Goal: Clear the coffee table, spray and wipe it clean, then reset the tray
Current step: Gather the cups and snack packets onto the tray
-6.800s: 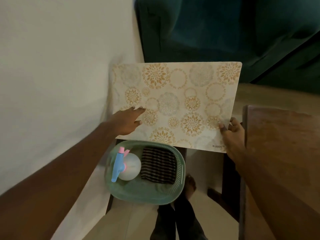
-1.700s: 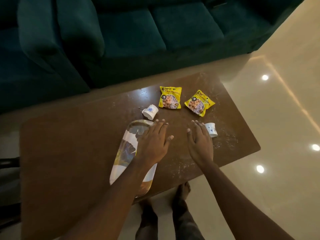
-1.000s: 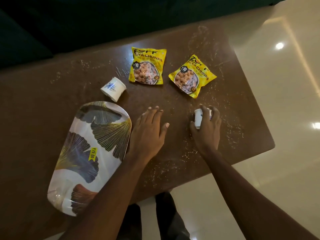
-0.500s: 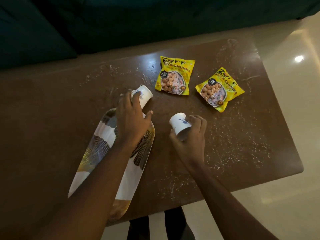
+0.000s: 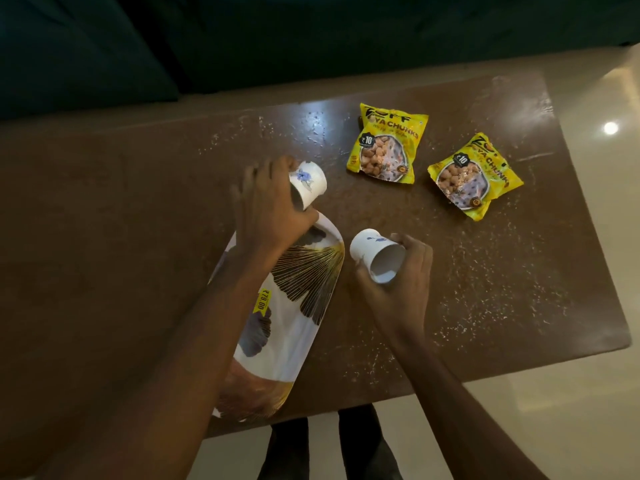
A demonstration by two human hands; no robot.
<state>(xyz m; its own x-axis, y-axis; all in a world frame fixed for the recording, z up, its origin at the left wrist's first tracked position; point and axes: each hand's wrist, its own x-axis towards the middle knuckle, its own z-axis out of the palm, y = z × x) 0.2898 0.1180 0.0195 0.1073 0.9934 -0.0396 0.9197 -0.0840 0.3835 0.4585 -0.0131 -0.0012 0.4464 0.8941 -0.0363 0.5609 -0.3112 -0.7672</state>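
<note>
Left fingers [image 5: 249, 178]: we see them curled round the left cup [image 5: 308, 183], which lies tilted in the grip.
Left hand [image 5: 266, 209]: over the far end of the tray [image 5: 294, 323]; we cannot tell whether its cup touches the table [image 5: 138, 220].
Right fingers [image 5: 415, 247]: curled round the right cup [image 5: 375, 254], whose mouth faces us, showing its white inside.
Right hand [image 5: 398, 282]: just beside the tray's right edge, above the table.
Tray: long and leaf-patterned, with a yellow price sticker. It lies slantwise on the table, partly hidden by the left forearm.
Packets: the left packet [image 5: 386, 143] and right packet [image 5: 474, 176], both yellow, lie flat beyond the hands, near each other and apart from both cups.
Table: brown, and we see white specks strewn mostly over its right half.
Around: a dark sofa [image 5: 242, 36] beyond the table and a pale floor [image 5: 571, 410] to the right.
</note>
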